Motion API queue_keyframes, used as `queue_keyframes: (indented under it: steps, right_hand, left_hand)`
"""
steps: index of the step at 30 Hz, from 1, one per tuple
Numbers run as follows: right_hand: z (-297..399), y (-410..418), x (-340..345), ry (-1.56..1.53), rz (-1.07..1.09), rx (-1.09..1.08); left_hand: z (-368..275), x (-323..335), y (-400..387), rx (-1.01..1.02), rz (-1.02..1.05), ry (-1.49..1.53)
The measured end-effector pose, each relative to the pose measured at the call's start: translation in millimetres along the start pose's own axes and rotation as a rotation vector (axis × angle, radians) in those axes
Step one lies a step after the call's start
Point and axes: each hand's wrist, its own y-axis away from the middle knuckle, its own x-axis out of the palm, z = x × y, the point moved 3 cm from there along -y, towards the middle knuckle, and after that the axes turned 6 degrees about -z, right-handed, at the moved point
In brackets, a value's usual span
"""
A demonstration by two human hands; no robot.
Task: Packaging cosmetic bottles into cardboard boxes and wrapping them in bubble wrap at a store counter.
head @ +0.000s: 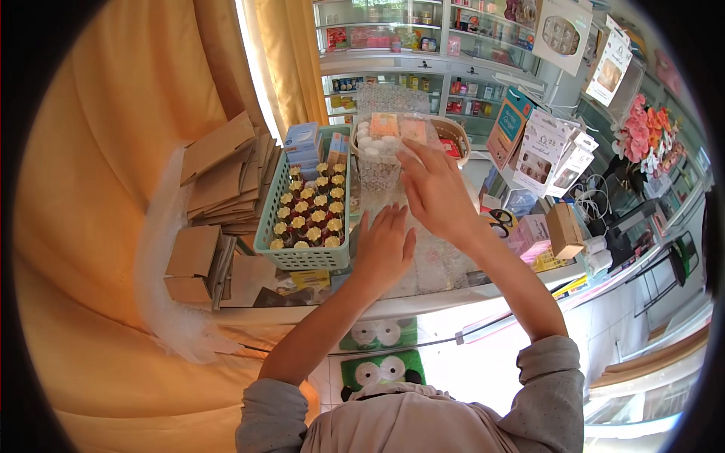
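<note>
A sheet of bubble wrap (433, 263) lies on the glass counter and runs up over a basket at the back. My left hand (385, 240) rests palm down on the wrap, fingers spread, holding nothing. Above the wrap's upper part is my right hand (433, 184), fingers apart, near the basket; whether it touches the wrap cannot be told. The wicker basket (465, 144) holds white round items and orange boxes (384, 124) under the wrap. Left of my hands, a green plastic basket (308, 260) contains nail polish bottles with gold caps (318, 201) and small blue boxes (302, 139).
Folded cardboard boxes (218, 170) pile up at the left by an orange curtain (102, 170). Black-handled scissors (501, 221), a pink box (531, 232) and a small brown box (564, 229) lie at the right, below hanging false-nail packs (541, 150). Glass shelves (385, 56) stand behind.
</note>
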Motion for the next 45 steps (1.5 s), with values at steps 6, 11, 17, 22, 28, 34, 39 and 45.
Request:
queue_keyframes:
  steps: [6,11,17,22,28,34,39,45]
  right_hand:
    - [11.2,79.4,15.9,-0.391,0.211,0.321]
    - [10.4,104.9,28.6,-0.244,0.279,0.194]
    - [5.0,105.4,-3.6,-0.427,0.251,0.304]
    - [-9.8,120.6,-72.3,-0.505,0.158,0.419]
    - [-64.4,148.7,-157.5,-0.215,-0.08,0.325]
    - [-161.0,195.1,-201.7,-0.131,-0.269,0.63]
    - [-221.3,247.0,-173.6,-0.516,-0.161,1.102]
    - [-193.2,222.2,-166.3,-0.708,-0.047,1.061]
  left_hand:
    - [14.6,2.2,0.3,-0.094,0.052,-0.003]
    - [23.4,13.6,6.0,-0.051,0.14,-0.06]
    - [2.4,10.0,3.6,0.031,0.149,-0.125]
    - [-69.4,-8.5,-5.2,0.162,0.141,0.195]
    - [-137.2,51.1,-35.2,-0.044,0.416,0.84]
    - [-185.6,125.6,-71.1,-0.105,0.448,1.065]
    - [-214.6,168.8,-90.3,-0.204,0.572,0.963]
    - [-206.4,199.8,-97.3,-0.122,0.456,1.031]
